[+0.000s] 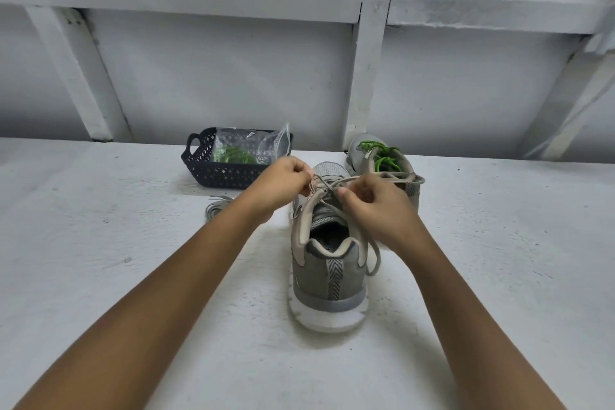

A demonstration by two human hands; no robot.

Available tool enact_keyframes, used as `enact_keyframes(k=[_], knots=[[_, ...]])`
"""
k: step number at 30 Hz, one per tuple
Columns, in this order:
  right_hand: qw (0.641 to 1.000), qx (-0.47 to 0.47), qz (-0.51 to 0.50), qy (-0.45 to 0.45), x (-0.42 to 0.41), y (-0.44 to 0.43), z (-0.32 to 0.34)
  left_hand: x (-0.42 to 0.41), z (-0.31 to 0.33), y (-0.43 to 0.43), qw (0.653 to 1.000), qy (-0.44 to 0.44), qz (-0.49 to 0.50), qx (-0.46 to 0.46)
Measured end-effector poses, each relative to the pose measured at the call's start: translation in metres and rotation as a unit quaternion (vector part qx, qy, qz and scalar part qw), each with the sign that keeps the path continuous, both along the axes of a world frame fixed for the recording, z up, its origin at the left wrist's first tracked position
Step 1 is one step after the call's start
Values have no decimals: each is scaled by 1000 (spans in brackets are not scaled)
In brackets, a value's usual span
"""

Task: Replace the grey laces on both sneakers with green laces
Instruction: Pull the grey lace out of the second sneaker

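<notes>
Centrally, the near sneaker [327,270] stands on the white worktop [100,243], heel toward the camera, its grey lace [327,188] threaded through the upper eyelets. Left hand [283,183] has its fingers curled, pinching a grey lace strand at the sneaker's left side. Right hand [379,210] is also curled, thumb and forefinger pinching the lace at the right side; a slack loop hangs down the sneaker's right flank. Second sneaker [364,146] sits just behind and to the right, already carrying green laces [382,156]. Black perforated basket [216,173] is behind the left hand and holds a clear plastic bag [246,143] with a green lace [233,155] inside. Loose grey lace [214,208] lies bunched on the worktop, near the basket's front and partly hidden by the left forearm.
</notes>
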State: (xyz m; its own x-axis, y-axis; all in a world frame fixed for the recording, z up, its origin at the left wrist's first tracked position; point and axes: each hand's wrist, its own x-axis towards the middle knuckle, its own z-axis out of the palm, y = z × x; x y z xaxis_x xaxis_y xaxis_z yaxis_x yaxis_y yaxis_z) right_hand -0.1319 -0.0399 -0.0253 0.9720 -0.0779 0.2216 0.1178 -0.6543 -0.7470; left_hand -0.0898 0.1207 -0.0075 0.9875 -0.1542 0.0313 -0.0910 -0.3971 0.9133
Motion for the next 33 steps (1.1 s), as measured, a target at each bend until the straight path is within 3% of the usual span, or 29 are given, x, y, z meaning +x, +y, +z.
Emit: enact_keyframes(k=[8, 13, 21, 25, 29, 33], knots=[[998, 54, 19, 20, 4, -5, -1, 6, -4, 14, 997, 26, -27, -61], [997, 66, 25, 21, 7, -7, -4, -2, -22, 31, 993, 39, -92, -56], [994, 94, 44, 33, 10, -9, -5, -4, -29, 18, 994, 4, -64, -83], [994, 98, 43, 31, 11, -9, -6, -4, -30, 12, 992, -98, 14, -78], [993, 106, 50, 33, 12, -10, -7, 3, -25, 14, 981, -114, 99, -120], [992, 108, 51, 35, 13, -11, -8, -3, -23, 23, 991, -74, -24, -106]])
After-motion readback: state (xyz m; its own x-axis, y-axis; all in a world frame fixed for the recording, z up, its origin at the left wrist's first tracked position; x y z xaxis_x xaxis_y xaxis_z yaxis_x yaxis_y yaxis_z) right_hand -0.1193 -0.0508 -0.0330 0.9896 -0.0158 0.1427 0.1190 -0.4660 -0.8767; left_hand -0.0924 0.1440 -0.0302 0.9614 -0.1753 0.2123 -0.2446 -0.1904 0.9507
